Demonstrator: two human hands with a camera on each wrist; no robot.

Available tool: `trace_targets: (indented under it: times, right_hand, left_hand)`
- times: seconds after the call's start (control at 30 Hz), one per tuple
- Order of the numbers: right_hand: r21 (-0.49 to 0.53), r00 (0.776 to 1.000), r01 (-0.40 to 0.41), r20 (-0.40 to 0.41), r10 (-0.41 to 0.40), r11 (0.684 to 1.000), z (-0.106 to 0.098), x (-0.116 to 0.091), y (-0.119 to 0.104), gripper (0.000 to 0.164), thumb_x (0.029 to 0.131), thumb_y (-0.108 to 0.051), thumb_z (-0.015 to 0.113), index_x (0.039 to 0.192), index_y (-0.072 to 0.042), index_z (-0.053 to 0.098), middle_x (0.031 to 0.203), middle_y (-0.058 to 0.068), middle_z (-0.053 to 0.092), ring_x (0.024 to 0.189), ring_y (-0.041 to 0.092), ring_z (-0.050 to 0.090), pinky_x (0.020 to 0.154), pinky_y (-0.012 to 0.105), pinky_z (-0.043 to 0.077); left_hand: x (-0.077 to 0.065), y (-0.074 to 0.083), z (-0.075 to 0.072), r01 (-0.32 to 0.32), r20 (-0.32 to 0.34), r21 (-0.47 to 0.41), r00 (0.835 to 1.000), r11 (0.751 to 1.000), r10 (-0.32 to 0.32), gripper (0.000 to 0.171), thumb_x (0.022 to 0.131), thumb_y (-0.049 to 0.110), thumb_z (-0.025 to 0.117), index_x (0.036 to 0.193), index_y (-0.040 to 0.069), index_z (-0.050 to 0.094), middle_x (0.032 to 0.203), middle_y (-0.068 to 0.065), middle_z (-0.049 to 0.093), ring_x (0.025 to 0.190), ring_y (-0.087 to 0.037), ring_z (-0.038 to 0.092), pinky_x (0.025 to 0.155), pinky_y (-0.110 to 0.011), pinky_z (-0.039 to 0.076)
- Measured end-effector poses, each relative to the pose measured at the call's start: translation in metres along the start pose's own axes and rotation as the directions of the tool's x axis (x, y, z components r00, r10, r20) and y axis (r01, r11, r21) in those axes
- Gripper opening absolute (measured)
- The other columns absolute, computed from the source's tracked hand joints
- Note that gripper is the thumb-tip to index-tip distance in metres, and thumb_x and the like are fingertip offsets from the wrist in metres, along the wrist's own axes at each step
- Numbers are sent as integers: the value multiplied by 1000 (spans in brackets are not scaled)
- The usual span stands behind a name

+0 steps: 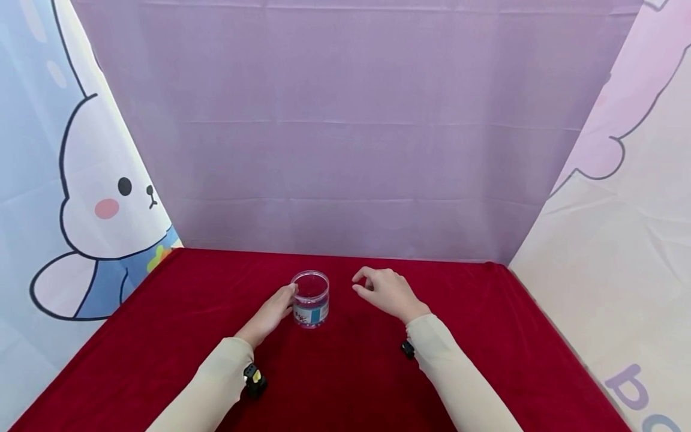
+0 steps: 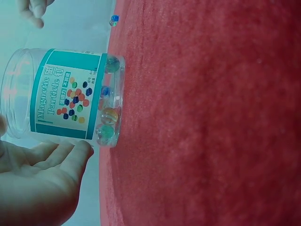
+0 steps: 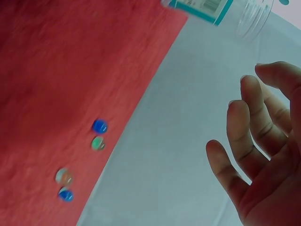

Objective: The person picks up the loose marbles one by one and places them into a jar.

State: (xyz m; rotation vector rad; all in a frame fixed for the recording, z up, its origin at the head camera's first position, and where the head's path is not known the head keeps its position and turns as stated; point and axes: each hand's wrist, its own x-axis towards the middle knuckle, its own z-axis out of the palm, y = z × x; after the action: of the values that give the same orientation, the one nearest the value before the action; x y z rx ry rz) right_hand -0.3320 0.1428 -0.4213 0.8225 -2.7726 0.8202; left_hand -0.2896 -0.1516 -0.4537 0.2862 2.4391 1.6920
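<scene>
A clear plastic jar (image 1: 311, 300) without a lid stands upright on the red cloth, its teal label (image 2: 68, 92) reading "Magnetic Particle". Several glass marbles (image 2: 109, 115) lie at its bottom. My left hand (image 1: 270, 314) holds the jar at its left side, fingers along the wall and a digit at the rim. To the right of the jar, my right hand (image 1: 390, 293) hovers with loosely bent fingers and nothing in them. Blue marbles (image 3: 99, 125), a green marble (image 3: 98, 143) and an orange-tinted marble (image 3: 64, 176) lie on the cloth in the right wrist view.
Red cloth (image 1: 345, 372) covers the table. A purple curtain (image 1: 345, 132) hangs at the back. Printed fabric panels, one with a rabbit (image 1: 102, 186) on the left and a pale one (image 1: 610, 258) on the right, flank the table.
</scene>
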Motion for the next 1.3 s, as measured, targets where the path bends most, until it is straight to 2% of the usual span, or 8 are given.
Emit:
trace_targets:
  times: [0.37, 0.7, 0.8, 1.03, 1.3]
  right_hand:
    - [-6, 997, -77, -16, 77, 997, -11, -17, 36, 16, 95, -25, 70, 111, -20, 71, 69, -12, 59, 53, 9, 49, 55, 29, 44]
    - [14, 984, -176, -15, 176, 984, -21, -32, 69, 17, 96, -26, 69, 112, -19, 69, 73, -2, 68, 56, 11, 55, 55, 32, 45]
    - [-5, 981, -192, -24, 191, 981, -22, -35, 76, 17, 95, -26, 70, 111, -19, 70, 73, -5, 66, 57, 12, 54, 55, 31, 45]
    - [-22, 975, -222, 19, 222, 975, -17, -37, 86, 15, 93, -23, 73, 107, -17, 71, 76, -7, 64, 61, 13, 55, 57, 31, 48]
    - [-13, 970, -236, 60, 236, 972, -9, -35, 95, 15, 89, -17, 77, 102, -11, 71, 85, -1, 63, 74, 15, 56, 65, 30, 52]
  left_hand:
    - [2, -2, -1, 11, -7, -11, 1000, 1000, -11, 66, 111, 42, 27, 157, -4, 17, 162, -25, 20, 147, -43, 21, 118, -54, 23]
    - [2, -2, 0, 3, -5, -22, 1000, 1000, -3, 66, 111, 42, 26, 156, -5, 18, 161, -26, 21, 147, -43, 21, 117, -53, 23]
    - [2, 0, -1, 5, -3, -24, 1000, 1000, -5, 65, 111, 40, 26, 157, -5, 18, 161, -26, 20, 147, -43, 21, 118, -54, 23]
    - [2, -1, -1, 2, -3, -25, 1000, 1000, -2, 65, 111, 40, 25, 156, -6, 18, 161, -27, 20, 147, -44, 21, 118, -54, 23]
    - [2, -3, -1, 3, -8, -27, 1000, 1000, -3, 67, 111, 42, 26, 156, -5, 19, 161, -26, 21, 147, -44, 22, 117, -54, 23]
